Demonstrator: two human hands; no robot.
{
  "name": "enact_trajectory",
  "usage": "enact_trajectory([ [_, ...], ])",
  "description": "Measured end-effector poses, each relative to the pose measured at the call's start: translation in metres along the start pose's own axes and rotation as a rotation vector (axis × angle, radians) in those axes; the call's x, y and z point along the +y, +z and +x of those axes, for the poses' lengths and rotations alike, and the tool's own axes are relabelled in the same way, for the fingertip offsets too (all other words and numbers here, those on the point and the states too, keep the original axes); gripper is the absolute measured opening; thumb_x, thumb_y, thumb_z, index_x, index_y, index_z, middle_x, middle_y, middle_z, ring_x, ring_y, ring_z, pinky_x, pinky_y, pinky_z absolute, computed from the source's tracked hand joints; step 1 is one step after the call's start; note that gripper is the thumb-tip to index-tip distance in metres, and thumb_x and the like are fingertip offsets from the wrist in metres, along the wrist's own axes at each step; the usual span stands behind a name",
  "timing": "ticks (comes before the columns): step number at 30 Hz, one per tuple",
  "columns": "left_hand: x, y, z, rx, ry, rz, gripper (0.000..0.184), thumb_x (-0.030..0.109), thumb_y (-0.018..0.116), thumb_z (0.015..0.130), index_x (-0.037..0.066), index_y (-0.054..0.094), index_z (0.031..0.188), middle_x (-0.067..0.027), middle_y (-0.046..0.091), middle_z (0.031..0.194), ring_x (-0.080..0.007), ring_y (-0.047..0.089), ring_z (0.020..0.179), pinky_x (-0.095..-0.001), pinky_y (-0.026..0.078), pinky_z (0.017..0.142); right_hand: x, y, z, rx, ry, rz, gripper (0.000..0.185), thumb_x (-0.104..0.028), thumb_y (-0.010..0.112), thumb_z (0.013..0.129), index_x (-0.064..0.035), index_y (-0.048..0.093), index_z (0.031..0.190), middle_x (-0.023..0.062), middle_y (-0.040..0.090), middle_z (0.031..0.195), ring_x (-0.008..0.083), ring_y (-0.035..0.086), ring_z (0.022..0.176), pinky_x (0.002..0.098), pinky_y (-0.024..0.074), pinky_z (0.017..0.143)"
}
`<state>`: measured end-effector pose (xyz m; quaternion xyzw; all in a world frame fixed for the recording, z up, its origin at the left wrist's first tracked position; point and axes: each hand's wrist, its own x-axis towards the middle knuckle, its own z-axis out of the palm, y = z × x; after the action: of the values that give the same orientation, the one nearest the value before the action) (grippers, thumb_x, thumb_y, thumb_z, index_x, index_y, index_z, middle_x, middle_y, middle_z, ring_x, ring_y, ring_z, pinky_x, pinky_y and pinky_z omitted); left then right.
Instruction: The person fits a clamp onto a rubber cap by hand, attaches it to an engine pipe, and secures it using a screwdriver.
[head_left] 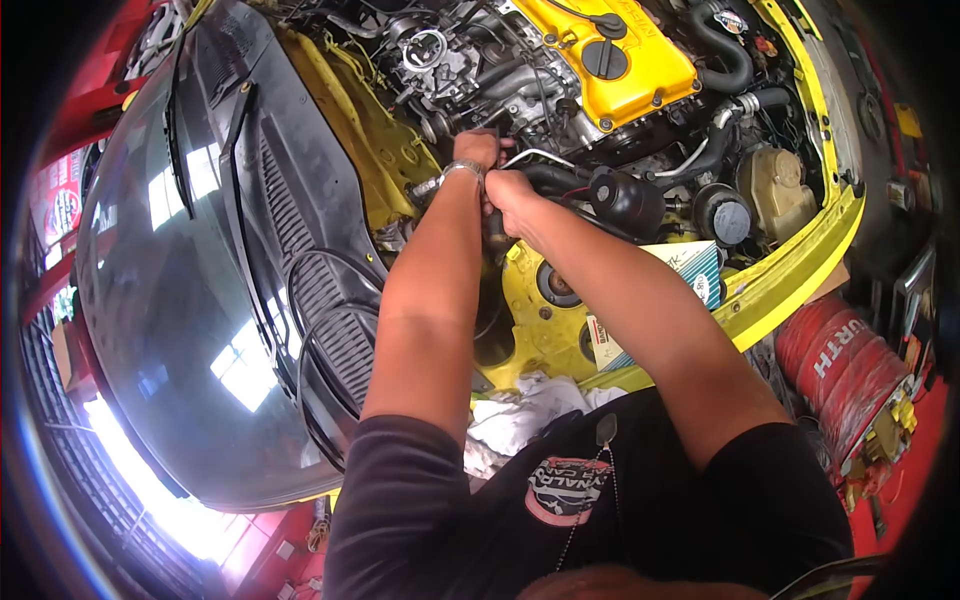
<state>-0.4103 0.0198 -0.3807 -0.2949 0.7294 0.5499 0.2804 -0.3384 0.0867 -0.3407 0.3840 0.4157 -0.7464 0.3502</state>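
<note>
Both hands reach down into the engine bay, close together, beside the engine's metal intake parts (520,85). My left hand (478,150), with a bracelet at its wrist, is bent over the parts, its fingers mostly hidden below. Just under and to the right of it, my right hand (508,200) is turned inward, its fingers curled and largely out of sight. Whatever either hand touches is too small or hidden to name. A thin metal pipe (545,156) runs right beside the hands. The yellow valve cover (625,60) with its black cap (604,60) lies above them.
A box (700,275) rests on the yellow fender under my right forearm. White cloth (525,415) lies at the fender near my body. The windshield (170,300) and black cowl (300,200) are to the left. A red drum (835,365) stands at the right.
</note>
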Motion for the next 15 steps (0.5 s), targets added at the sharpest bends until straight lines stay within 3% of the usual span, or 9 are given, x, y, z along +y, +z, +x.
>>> enact_trajectory([
  [1,0.0,0.001,0.0,0.125,-0.069,-0.072,0.023,0.003,0.048,0.085,-0.005,0.068,0.093,-0.0143,0.071,0.084,-0.0174,0.059,0.056,-0.03,0.047,0.05,0.001,0.0,-0.001,0.015,0.003,-0.039,0.018,-0.003,0.041,0.084,-0.0065,0.053,0.072,0.0055,0.048,0.059,0.0173,0.04,0.045,0.0353,0.035,0.044],
  [2,0.0,-0.001,-0.002,0.129,-0.077,-0.083,0.023,0.003,0.048,0.085,-0.005,0.068,0.093,-0.0143,0.071,0.084,-0.0174,0.059,0.056,-0.03,0.047,0.05,0.002,0.0,-0.002,0.016,0.01,-0.051,0.018,-0.003,0.041,0.084,-0.0065,0.053,0.072,0.0055,0.048,0.059,0.0173,0.04,0.045,0.0353,0.035,0.044],
  [4,0.009,-0.008,-0.01,0.177,-0.108,0.068,0.022,0.006,0.052,0.079,-0.006,0.069,0.087,-0.0163,0.069,0.08,-0.02,0.058,0.053,-0.034,0.046,0.05,0.005,-0.003,0.002,-0.033,0.061,-0.092,0.012,-0.003,0.045,0.081,-0.001,0.056,0.077,0.0105,0.055,0.069,0.0196,0.049,0.053,0.0358,0.0355,0.046],
  [6,0.005,-0.013,-0.013,0.157,-0.09,-0.002,0.023,0.01,0.057,0.074,-0.006,0.069,0.085,-0.02,0.069,0.082,-0.024,0.063,0.059,-0.0366,0.049,0.056,0.002,-0.005,0.004,-0.067,0.103,-0.079,0.013,-0.004,0.045,0.082,-0.001,0.057,0.077,0.0107,0.055,0.069,0.0197,0.05,0.053,0.0358,0.0358,0.046],
  [8,0.01,-0.01,-0.019,0.373,-0.096,0.301,0.026,0.011,0.056,0.075,-0.003,0.071,0.092,-0.0203,0.07,0.092,-0.0311,0.07,0.083,-0.0374,0.052,0.077,-0.001,-0.004,-0.001,-0.102,0.142,-0.057,0.014,-0.005,0.044,0.082,-0.001,0.057,0.078,0.0108,0.055,0.069,0.0198,0.05,0.054,0.0357,0.0362,0.047],
  [9,0.003,-0.011,-0.012,0.373,-0.096,0.303,0.026,0.011,0.056,0.075,-0.003,0.071,0.092,-0.0203,0.07,0.092,-0.0311,0.07,0.083,-0.0374,0.052,0.077,-0.003,-0.003,-0.007,-0.109,0.139,-0.055,0.016,-0.006,0.044,0.083,-0.0014,0.058,0.079,0.011,0.056,0.069,0.0202,0.05,0.054,0.0355,0.0363,0.047],
  [11,-0.015,-0.011,0.014,0.49,-0.098,0.226,0.03,0.011,0.058,0.073,0.0,0.071,0.097,-0.0213,0.069,0.102,-0.0337,0.066,0.1,-0.0352,0.049,0.09,-0.004,-0.004,-0.005,-0.113,0.13,-0.052,0.017,-0.007,0.043,0.084,-0.0018,0.058,0.08,0.0112,0.057,0.069,0.0207,0.051,0.055,0.0353,0.0363,0.047],
  [15,-0.009,-0.012,0.002,0.523,-0.023,0.24,0.036,0.014,0.055,0.074,-0.006,0.068,0.101,-0.0244,0.068,0.099,-0.0346,0.067,0.096,-0.0383,0.05,0.085,0.006,-0.002,0.006,-0.042,0.077,-0.079,0.024,-0.009,0.042,0.085,0.004,0.061,0.094,0.0157,0.062,0.087,0.0231,0.059,0.071,0.0385,0.0445,0.058],
])
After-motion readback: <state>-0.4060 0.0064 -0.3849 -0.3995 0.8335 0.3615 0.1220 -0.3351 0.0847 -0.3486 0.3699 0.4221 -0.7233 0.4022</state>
